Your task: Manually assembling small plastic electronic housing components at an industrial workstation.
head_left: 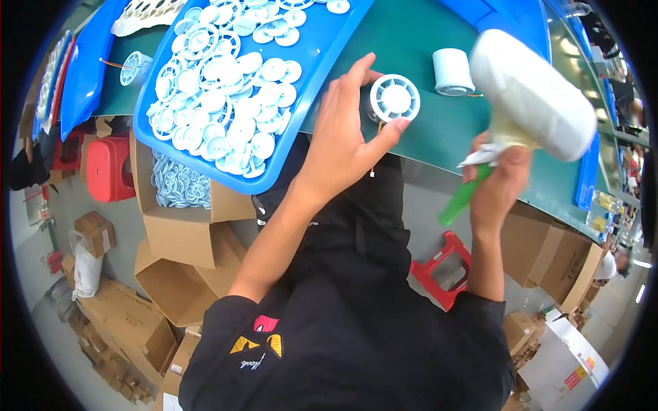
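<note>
My left hand [343,123] curls round a small white cylindrical part [395,98] near the table's front edge, thumb at its lower side and fingers at its upper left. The part has a spoked, wheel-like top face, and a thin wire hangs below it. My right hand [499,179] grips the green handle of a mallet [538,96], whose big head looks wrapped in white material. That head is raised, to the right of the part. Between them, farther back, a similar pale cylinder [453,71] stands on the green table [428,140].
A blue tray [269,168] heaped with white discs and spoked rings juts over the table's front left edge. Another cylinder with a wire [135,68] lies beyond it. Below are an open carton of rings [179,179] and red stools [110,168] [449,268]. Blue bins flank the table.
</note>
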`<control>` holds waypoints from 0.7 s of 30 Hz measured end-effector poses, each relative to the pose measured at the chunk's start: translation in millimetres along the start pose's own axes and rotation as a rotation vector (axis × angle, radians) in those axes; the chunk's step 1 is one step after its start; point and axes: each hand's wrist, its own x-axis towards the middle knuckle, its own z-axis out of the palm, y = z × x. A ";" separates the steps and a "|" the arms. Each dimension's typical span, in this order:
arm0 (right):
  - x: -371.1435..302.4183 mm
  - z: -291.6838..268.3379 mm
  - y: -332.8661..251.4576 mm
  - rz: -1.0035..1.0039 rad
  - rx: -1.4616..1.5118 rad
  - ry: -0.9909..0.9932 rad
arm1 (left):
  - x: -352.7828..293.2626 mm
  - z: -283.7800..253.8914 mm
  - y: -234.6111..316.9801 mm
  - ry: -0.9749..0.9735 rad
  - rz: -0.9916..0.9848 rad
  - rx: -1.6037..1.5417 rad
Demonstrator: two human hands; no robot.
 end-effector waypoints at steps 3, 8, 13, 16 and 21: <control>9.6 9.9 -16.4 0.033 -0.259 -0.162 | 0.5 -4.3 0.1 -0.023 -0.017 -0.002; 9.4 11.2 -12.8 0.114 0.281 -0.012 | 0.9 -4.3 4.9 -0.048 -0.037 0.029; 17.9 8.8 -36.8 0.155 0.021 -0.146 | -0.3 -8.6 0.2 -0.069 -0.083 -0.072; 12.5 12.4 -29.2 0.088 0.136 -0.117 | 0.2 -7.1 2.9 -0.072 -0.113 -0.138; 27.1 34.8 -37.6 -0.093 -0.200 -0.346 | 3.6 -6.9 -1.2 -0.068 -0.125 -0.184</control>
